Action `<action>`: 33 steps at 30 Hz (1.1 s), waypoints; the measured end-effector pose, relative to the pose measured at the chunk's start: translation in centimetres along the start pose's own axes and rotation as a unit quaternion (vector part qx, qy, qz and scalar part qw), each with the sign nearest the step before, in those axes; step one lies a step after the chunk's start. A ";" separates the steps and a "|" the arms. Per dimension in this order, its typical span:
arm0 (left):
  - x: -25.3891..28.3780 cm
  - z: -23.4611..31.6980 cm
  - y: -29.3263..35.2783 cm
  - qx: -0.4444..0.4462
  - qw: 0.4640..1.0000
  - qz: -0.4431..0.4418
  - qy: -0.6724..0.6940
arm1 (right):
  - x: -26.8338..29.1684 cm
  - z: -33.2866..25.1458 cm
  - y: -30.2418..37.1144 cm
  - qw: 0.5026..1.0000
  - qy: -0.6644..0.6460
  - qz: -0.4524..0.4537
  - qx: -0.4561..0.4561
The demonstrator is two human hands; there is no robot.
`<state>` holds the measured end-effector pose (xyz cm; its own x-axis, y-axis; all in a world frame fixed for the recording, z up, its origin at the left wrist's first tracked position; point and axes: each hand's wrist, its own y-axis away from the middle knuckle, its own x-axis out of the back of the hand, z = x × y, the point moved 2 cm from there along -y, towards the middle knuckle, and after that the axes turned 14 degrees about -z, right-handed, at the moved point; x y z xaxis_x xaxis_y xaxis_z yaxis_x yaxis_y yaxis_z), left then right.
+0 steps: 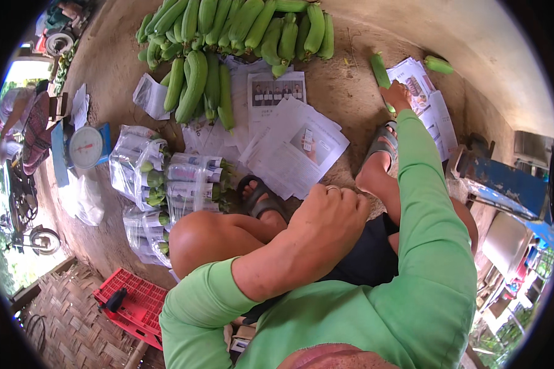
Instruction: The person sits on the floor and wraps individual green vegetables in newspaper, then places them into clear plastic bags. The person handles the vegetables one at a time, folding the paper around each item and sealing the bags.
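Note:
My right hand [397, 96] reaches far forward at the right, its fingers closed around a long green luffa gourd [380, 69]. The gourd's upper part sticks out beyond the hand, and a bit of its other end shows below. Beside it lies a stack of printed paper sheets [440, 120]. Above my lap, my left hand [329, 224] is curled with its back up and a ring on one finger; its palm is hidden, so I cannot make out anything in it. More loose printed sheets [295, 144] are spread between my feet and the gourd pile.
A big heap of luffa gourds [246, 24] lies ahead. One gourd [438, 64] rests by the wall. At the left are clear bags of paper-wrapped gourds [191, 184], a blue dial scale [86, 147] and a red plastic crate [132, 301]. A blue metal object [505, 178] stands right.

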<state>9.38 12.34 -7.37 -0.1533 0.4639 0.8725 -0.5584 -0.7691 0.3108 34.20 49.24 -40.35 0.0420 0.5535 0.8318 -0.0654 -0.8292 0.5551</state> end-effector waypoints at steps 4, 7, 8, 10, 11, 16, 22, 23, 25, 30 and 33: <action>0.2 -1.0 0.4 0.015 0.999 -0.029 0.001 | -1.1 0.7 -3.2 1.000 0.007 -0.019 0.009; -0.2 -1.3 0.8 0.030 0.999 -0.023 0.006 | -1.7 0.6 -4.0 1.000 -0.005 -0.005 0.010; -0.3 -1.4 0.8 0.029 0.999 -0.015 0.009 | -1.8 1.0 -4.0 1.000 -0.005 0.000 0.012; -0.6 -1.7 0.9 0.031 0.999 0.002 0.012 | -1.7 1.0 -3.7 1.000 -0.007 0.009 0.021; -0.7 -1.8 0.9 0.038 0.999 -0.004 0.002 | -1.8 0.9 -3.5 0.999 -0.015 0.013 0.034; -0.9 -2.8 0.3 0.074 0.997 0.026 -0.004 | -1.0 0.1 -1.4 0.993 -0.082 0.013 0.082; 0.4 -8.0 0.3 0.136 0.988 0.043 0.060 | -2.3 -6.4 3.7 0.779 -0.571 -0.220 0.137; 1.2 -9.0 -0.1 0.153 0.985 0.028 0.070 | -2.4 -7.0 4.4 0.728 -0.619 -0.252 0.154; 2.5 -10.9 0.4 0.193 0.977 0.028 0.089 | -2.0 -9.8 6.6 0.674 -0.646 -0.291 0.210; 2.9 -15.2 1.7 0.259 0.943 0.138 0.156 | 1.7 -16.7 17.7 0.567 -0.655 -0.350 0.356; 2.6 -16.3 2.1 0.242 0.907 0.237 0.250 | 4.1 -19.1 22.5 0.546 -0.622 -0.358 0.433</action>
<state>-5.43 19.10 -10.58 -0.7006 0.0794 0.7091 0.0717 -0.9809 0.1807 13.89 34.29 -24.46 0.4273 0.7248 -0.5405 0.8845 -0.4591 0.0837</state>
